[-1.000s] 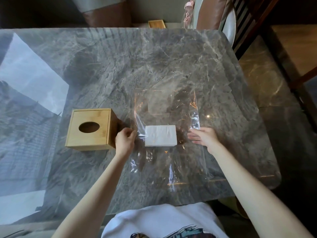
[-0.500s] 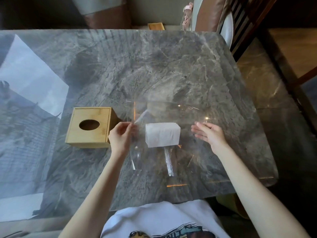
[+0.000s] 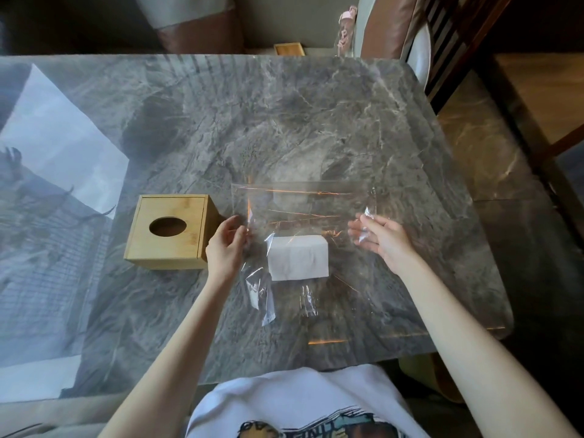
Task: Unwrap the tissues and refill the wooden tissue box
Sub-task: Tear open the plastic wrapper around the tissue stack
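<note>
Pinching clear wrap [image 3: 300, 203], left hand [image 3: 226, 248] and right hand [image 3: 384, 240] (tissues [image 3: 298, 257] beneath).

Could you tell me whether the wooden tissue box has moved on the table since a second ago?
No. The wooden tissue box keeps its spot beside the pale reflection on the table.

shirt print [image 3: 319, 429] cut off by bottom edge

Left hand [image 3: 225, 251] raised, fingers pinched, right hand [image 3: 380, 240] raised, fingers pinched, forearms extended forward
</note>
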